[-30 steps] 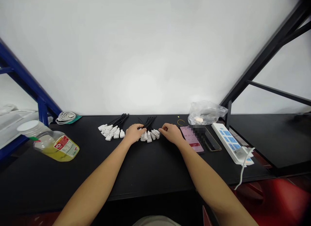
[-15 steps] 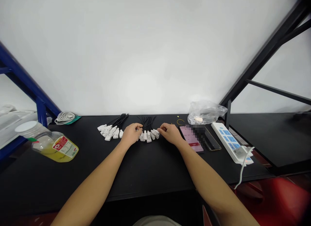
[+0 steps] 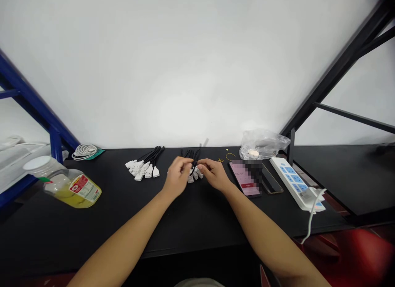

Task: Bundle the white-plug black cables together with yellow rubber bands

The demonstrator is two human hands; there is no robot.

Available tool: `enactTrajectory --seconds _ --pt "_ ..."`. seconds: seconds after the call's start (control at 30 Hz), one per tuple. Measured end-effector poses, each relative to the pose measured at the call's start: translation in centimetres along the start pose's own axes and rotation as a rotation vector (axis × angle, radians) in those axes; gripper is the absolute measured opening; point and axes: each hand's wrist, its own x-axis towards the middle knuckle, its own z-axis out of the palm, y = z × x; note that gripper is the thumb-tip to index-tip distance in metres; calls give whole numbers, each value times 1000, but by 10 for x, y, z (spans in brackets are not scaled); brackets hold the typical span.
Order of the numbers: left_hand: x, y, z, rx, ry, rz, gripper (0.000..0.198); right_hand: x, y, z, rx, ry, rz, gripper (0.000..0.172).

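Observation:
A bundle of white plugs on black wires (image 3: 194, 172) stands on the black table (image 3: 197, 221) in front of me, its wires rising toward the back. My left hand (image 3: 178, 177) and my right hand (image 3: 213, 174) close in on it from both sides, their fingertips pinching the plugs, which they partly hide. To the left lies a second fan of white plugs with black wires (image 3: 142, 167), untouched by either hand.
On the right lie a pink-screened phone (image 3: 243, 180), a dark phone (image 3: 271, 179), a thin yellow wire (image 3: 230, 156), a plastic bag (image 3: 262, 145) and a white power strip (image 3: 291, 180). A plastic jar (image 3: 69, 187) and a white cable coil (image 3: 84, 152) sit left.
My hands have come together over the right bundle, and its plugs, fanned out before, are now gathered into a narrower group. The left bundle has not moved.

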Motion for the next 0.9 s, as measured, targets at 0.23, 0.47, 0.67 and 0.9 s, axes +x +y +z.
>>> enactTrajectory --seconds 0.23,0.47,0.67,0.9 --pt "-12 9 9 166 -224 76 27 -3 -2 6 287 15 74 31" --pt "-6 -1 4 223 -266 -57 18 -1 8 8 324 -4 192 52" --pt "2 -12 0 -150 -4 -298 26 5 10 4 357 132 267 61" --pt "-2 3 3 -306 -82 -287 21 3 10 0 424 203 196 30"
